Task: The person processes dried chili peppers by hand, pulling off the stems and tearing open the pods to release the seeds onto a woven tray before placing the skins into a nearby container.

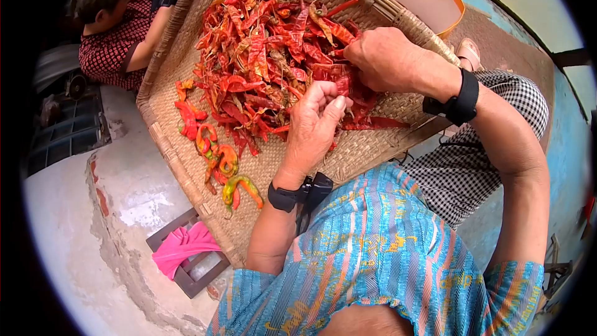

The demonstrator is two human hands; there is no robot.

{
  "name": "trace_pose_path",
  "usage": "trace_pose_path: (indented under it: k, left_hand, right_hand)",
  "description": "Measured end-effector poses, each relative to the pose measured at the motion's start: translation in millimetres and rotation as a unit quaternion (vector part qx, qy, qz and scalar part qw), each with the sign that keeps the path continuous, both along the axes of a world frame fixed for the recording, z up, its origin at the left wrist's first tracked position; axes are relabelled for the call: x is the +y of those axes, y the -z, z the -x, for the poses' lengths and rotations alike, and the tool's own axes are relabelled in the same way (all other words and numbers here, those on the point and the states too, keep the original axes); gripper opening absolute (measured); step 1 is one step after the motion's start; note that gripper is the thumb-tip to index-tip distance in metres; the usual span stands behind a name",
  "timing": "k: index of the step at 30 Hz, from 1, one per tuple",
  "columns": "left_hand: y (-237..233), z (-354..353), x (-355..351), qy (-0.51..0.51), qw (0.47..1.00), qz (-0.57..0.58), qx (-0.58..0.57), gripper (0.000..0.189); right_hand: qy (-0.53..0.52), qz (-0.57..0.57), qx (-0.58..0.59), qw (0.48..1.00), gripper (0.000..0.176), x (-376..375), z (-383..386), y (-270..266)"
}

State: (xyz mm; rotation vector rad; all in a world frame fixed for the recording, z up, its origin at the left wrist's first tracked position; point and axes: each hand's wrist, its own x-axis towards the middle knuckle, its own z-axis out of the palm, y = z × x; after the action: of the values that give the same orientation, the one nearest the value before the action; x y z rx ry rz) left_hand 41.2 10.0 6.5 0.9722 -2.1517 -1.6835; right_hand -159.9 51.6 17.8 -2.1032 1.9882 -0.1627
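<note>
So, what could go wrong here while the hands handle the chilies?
The bare left hand and right hand work in the chilies, so the skin may burn, or the eyes if touched later. The few chilies near the tray rim could slide off if the tray tilts.

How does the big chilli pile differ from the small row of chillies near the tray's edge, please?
The big pile is deep red and heaped thickly; the small row is orange, yellow and green-tinged, lying thinly. The left hand and right hand touch the big pile, not the small row. Both rest on the woven tray.
</note>
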Motion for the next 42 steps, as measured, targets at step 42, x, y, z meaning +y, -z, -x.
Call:
trace_pose_path:
  k: [42]
  left_hand:
    - [3.3,11.1,-7.4,0.071,0.95,0.304,-0.011,0.017]
  right_hand:
    - [0.069,0.417,-0.189,0.886,0.009,6.1,71.8,-52.7]
